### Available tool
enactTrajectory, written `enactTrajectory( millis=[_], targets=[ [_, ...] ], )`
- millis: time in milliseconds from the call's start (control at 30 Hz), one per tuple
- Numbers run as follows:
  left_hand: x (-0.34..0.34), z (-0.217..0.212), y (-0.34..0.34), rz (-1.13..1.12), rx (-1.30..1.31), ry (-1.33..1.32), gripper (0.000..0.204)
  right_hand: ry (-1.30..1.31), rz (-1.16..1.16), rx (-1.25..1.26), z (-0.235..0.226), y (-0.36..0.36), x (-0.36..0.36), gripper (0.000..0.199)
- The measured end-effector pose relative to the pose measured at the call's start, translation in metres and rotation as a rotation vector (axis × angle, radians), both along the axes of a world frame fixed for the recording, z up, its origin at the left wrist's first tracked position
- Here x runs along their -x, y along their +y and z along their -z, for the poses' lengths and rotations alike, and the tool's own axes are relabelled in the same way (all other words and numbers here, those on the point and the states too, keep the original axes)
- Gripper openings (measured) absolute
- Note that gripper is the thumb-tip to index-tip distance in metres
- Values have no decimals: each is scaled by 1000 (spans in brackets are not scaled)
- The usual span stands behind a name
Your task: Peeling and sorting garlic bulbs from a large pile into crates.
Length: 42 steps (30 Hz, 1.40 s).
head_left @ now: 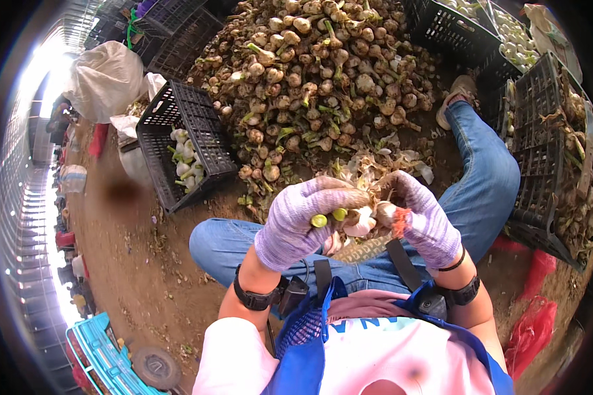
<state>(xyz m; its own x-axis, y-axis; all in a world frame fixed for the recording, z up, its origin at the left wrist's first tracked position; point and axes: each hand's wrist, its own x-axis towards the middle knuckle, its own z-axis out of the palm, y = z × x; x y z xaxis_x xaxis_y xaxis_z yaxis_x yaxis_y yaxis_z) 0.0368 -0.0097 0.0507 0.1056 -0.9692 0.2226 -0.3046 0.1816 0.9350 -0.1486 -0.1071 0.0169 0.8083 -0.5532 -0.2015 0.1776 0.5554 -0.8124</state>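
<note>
Head view shows a person who sits on the earth floor point(148, 283), with several black plastic crates around. One black lattice crate point(207, 135) stands on the left side of the heap, and inside it lies a small group of white garlic bulbs with green stems point(188, 158); they overlap, so I cannot count them exactly. At the upper right, one black crate point(454, 36) contains pale bulbs, and beside it more white bulbs point(515, 39) fill another container. Nearer, on the right, one large black crate point(537, 145) stands by dry stalks and leaves point(576, 164); how deep they lie in it I cannot tell. More black crates point(178, 39) are at the upper left, near one whitish sack point(105, 79).

In front is one big heap of uncleaned garlic point(323, 79), too many bulbs to count. One red mesh bag point(532, 332) lies at the lower right.

Both hands wear purple knitted gloves. The left hand point(306, 220) has its grip closed on garlic, and two green cut stem ends point(319, 220) show between its fingers. The right hand point(431, 227) has its grip bent, with thumb and fingers touching the garlic from the other side. One pale garlic bulb point(360, 225) is clearly visible between the hands, above the lap.
</note>
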Motion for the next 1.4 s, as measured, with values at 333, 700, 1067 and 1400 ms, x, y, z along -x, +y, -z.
enactTrajectory(
  millis=[333, 700, 1067, 1400],
  targets=[
    [-13, 4, -3, 165, -52, 51, 26, -16, -152, 336, -3, -4, 6, 39],
    [-3, 27, 5, -104, -473, 876, 34, -71, -187, 497, 16, 3, 9, 31],
    [-7, 21, 7, -19, -382, 687, 55, 22, -127, 626, -7, -9, -2, 38],
    [1, 23, 3, -35, -459, 993, 44, 140, 85, 1169, 1, 1, -8, 27]
  ],
)
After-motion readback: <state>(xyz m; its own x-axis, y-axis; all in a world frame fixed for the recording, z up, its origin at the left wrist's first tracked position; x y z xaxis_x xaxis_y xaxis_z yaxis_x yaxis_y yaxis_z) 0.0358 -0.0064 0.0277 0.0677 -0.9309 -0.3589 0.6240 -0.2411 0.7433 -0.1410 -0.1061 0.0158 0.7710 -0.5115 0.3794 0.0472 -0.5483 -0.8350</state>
